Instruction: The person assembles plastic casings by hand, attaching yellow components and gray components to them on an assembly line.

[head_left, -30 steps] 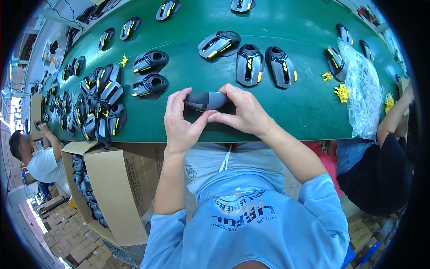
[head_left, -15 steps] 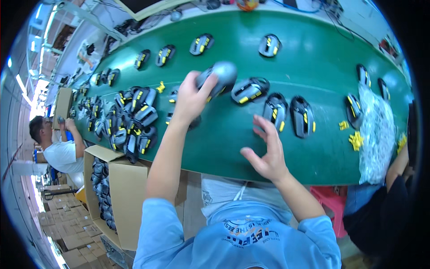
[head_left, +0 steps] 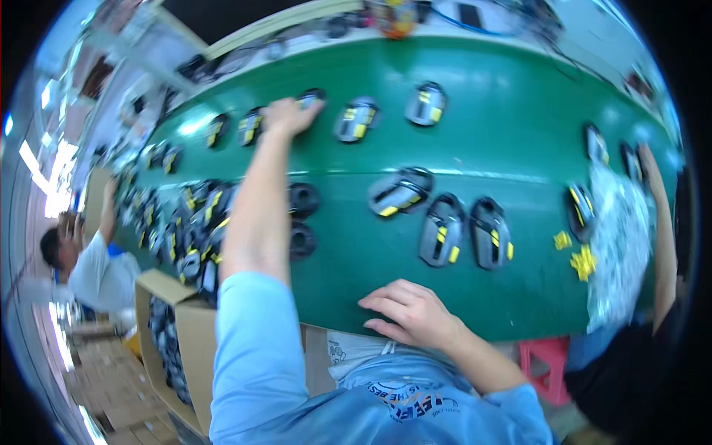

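Green belt (head_left: 519, 89) | left hand (head_left: 288, 115) grip closed on mouse (head_left: 311, 96) | right hand (head_left: 411, 315) spread, resting.

Left hand (head_left: 288, 116) stretched farther out, setting mouse (head_left: 311, 96) down

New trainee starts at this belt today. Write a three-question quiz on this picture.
1. True or false: the left hand reaches out to a mouse on the far part of the green belt.
2. Where does the right hand lie? A) inside the cardboard box B) at the belt's near edge C) on the yellow bits
3. Fill in: the right hand holds ____.

Key: 1 true; 2 B; 3 nothing
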### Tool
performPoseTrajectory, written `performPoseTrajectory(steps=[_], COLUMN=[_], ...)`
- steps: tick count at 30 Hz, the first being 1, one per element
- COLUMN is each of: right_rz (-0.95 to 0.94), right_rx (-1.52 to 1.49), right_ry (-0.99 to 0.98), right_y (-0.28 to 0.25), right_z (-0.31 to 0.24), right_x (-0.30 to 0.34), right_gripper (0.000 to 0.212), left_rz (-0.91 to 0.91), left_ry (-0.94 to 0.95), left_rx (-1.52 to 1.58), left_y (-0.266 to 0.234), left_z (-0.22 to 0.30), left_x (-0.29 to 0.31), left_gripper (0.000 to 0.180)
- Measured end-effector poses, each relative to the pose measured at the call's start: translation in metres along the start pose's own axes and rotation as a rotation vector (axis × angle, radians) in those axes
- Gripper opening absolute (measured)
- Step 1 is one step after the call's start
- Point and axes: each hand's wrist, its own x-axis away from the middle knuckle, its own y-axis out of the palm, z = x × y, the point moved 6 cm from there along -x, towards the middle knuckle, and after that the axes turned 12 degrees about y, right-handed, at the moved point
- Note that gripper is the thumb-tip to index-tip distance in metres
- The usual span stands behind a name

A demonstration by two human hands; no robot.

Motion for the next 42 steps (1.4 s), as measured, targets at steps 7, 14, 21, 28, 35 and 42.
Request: performPoseTrajectory(steps=[7,14,21,28,35,42], right_rz=[0.287,1.006,0.628,0.645,0.938,0.524], right_rx=[0.016,0.148,0.173,0.155,0.324,0.365], right_ry=[-0.349,0.321,0.43,0.394,0.453,0.09], right_y=[-0.061,-0.258,-0.211,-0.188,-0.233,-0.17], right_z=[-0.007,0.045,0.035,0.052,0.063,0.023], right_x=[0.023,0.159,0.188,0.195,0.206,0.038], right_gripper=[0.016,0.009,0.013,0.016,0.014,0.032], left_rz=[0.243,0.192,0.202,0.211,0.213,0.466], left_ry=[0.158,0.296,0.348,0.367,0.341,0.372], left_rx=[1.073,1.204,1.33,1.37,1.373,0.88], left_y=[-0.01,0.048,0.074,0.075,0.084,0.054], left_z=[-0.031,0.014,0.044,0.052,0.047,0.051], left_x=[0.112,0.313,0.355,0.352,0.346,0.351], left_gripper=[0.06,0.076,0.074,0.072,0.07,0.059])
